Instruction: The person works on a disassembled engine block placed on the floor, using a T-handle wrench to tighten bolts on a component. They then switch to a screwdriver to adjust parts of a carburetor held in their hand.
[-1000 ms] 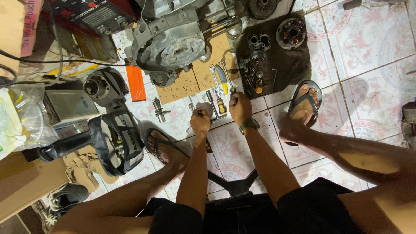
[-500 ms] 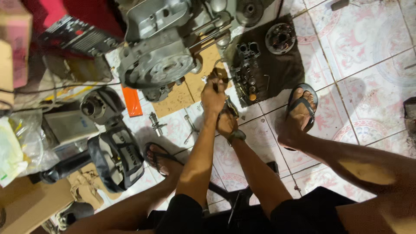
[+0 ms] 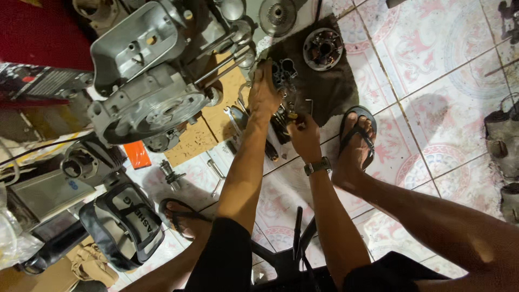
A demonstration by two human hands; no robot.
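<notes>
My left hand (image 3: 263,94) reaches forward to the near left edge of a dark cloth (image 3: 338,92) on the tiled floor, its fingers over a dark metal engine part (image 3: 285,69). Whether it grips that part is hidden by the back of the hand. My right hand (image 3: 304,135), with a watch on the wrist, is closed on a small metal piece (image 3: 292,115) just below the cluster of small parts on the cloth. A round wound stator (image 3: 323,48) lies further back on the cloth.
A large grey engine case (image 3: 151,103) rests on cardboard (image 3: 194,141) to the left, with wrenches (image 3: 233,119) beside it. A round disc (image 3: 277,16) sits at the top. An orange item (image 3: 137,154), a black bag (image 3: 127,221) and my sandalled feet (image 3: 357,143) flank my arms.
The view has moved closer and forward. Both hands went from the tools near my feet up to the dark cloth; the left now leads, the right follows behind it.
</notes>
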